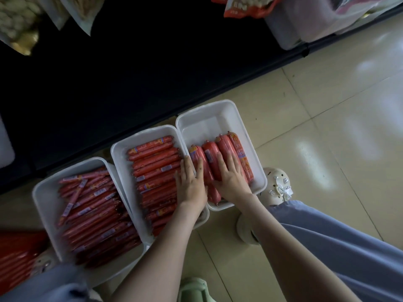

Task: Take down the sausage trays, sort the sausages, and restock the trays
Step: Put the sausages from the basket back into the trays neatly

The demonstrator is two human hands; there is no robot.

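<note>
Three white trays stand side by side on the floor. The left tray (41, 199) holds several thin red sausages (93, 216). The middle tray (120, 153) is packed with medium red sausages (152, 162). The right tray (209, 118) holds several thick red sausages (210, 155) in its near half; its far half is bare. My left hand (190, 184) lies flat with straight fingers over the edge between the middle and right trays, touching a thick sausage. My right hand (231, 177) lies flat on the thick sausages, fingers spread.
A dark shelf unit (130, 73) runs along the far side, with bagged snacks (250, 5) above. More red sausage packs (15, 258) lie at the lower left. My white shoes (277, 184) and blue trousers are at the right, a pale green stool (194, 290) below. Tiled floor lies to the right.
</note>
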